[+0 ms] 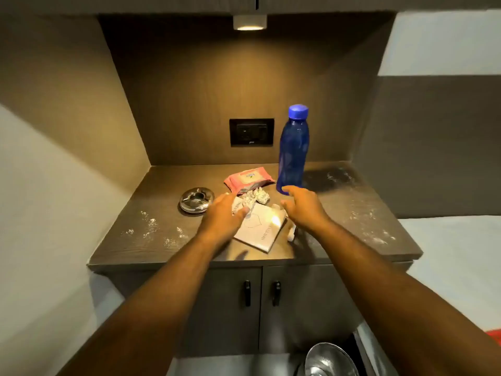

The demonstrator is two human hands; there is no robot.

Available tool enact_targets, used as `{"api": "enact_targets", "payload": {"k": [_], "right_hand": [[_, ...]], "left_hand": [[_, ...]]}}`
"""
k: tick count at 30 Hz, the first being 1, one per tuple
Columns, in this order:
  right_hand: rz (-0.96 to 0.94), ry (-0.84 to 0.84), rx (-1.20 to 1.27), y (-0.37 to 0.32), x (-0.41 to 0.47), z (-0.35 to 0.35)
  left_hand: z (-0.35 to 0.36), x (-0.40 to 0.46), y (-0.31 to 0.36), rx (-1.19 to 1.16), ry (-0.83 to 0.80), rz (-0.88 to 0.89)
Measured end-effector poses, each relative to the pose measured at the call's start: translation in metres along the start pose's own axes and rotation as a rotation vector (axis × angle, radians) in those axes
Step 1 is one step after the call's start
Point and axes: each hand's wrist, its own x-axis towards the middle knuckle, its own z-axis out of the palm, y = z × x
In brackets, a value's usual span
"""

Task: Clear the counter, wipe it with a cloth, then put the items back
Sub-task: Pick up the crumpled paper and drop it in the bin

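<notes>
On the dark wood counter (162, 240) stand a blue bottle (292, 147) with a blue cap, a pink wipes pack (248, 179), a crumpled foil ball (256, 198), a metal ashtray (195, 203) and a white booklet (261, 230). My left hand (222, 219) hovers over the booklet's left edge, fingers apart and close to the foil ball. My right hand (305, 207) is open just in front of the bottle's base, holding nothing. A small white object (291, 236) lies partly hidden under my right wrist.
White powdery smudges (154, 230) mark the counter's left front, right front and back right. A wall socket (251, 132) sits in the back panel. Cabinet doors with black handles (247, 293) are below. A shiny metal bowl (329, 360) is at the bottom.
</notes>
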Motion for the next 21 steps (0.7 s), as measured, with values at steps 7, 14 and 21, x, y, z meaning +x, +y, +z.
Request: {"api": "enact_targets", "payload": {"k": [7, 14, 21], "right_hand": [[-0.019, -0.447, -0.526, 0.001, 0.057, 0.023], [-0.088, -0.512, -0.571, 0.001, 0.084, 0.032], [-0.028, -0.474, -0.564, 0.006, 0.097, 0.035]], "left_hand": [[0.056, 0.051, -0.004, 0.527, -0.036, 0.067], [0.077, 0.089, -0.007, 0.583, 0.025, 0.103], [0.087, 0.099, -0.021, 0.453, 0.090, 0.130]]}}
